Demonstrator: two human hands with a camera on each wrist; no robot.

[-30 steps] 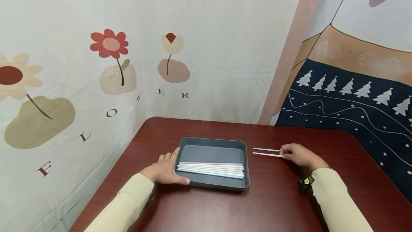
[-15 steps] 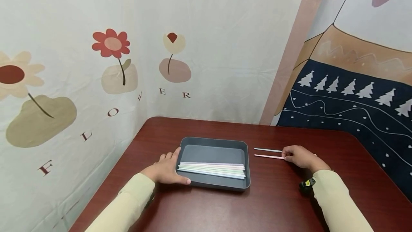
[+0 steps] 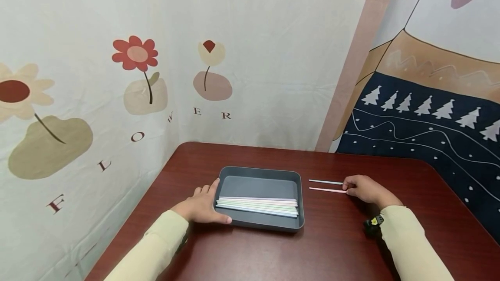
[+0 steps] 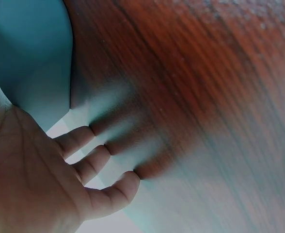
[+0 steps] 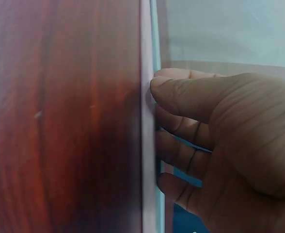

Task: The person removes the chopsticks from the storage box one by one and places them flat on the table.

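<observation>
My left hand (image 3: 201, 205) rests at the left end of a dark grey rectangular tray (image 3: 258, 185), fingers spread along its side and thumb by the front rim. In the left wrist view the tray (image 4: 33, 58) lies beside the palm, and several fingertips touch the table. A row of pale pink, green and blue chopsticks (image 3: 255, 206) lies in the tray's near half. Right of the tray, my right hand (image 3: 363, 187) holds a pink chopstick (image 3: 326, 190) and a light blue chopstick (image 3: 325, 181) between thumb and fingers. Their left ends stand slightly apart, pointing at the tray.
The reddish-brown wooden table (image 3: 265, 257) extends around the tray, with rounded far corners. Behind it hangs a pale cloth (image 3: 273, 55) printed with flowers and letters. A dark cloth with white trees (image 3: 422, 120) hangs at the right.
My right hand and its two chopsticks have shifted slightly right, and the chopsticks' left ends have spread a little further apart. The left hand stays on the tray.
</observation>
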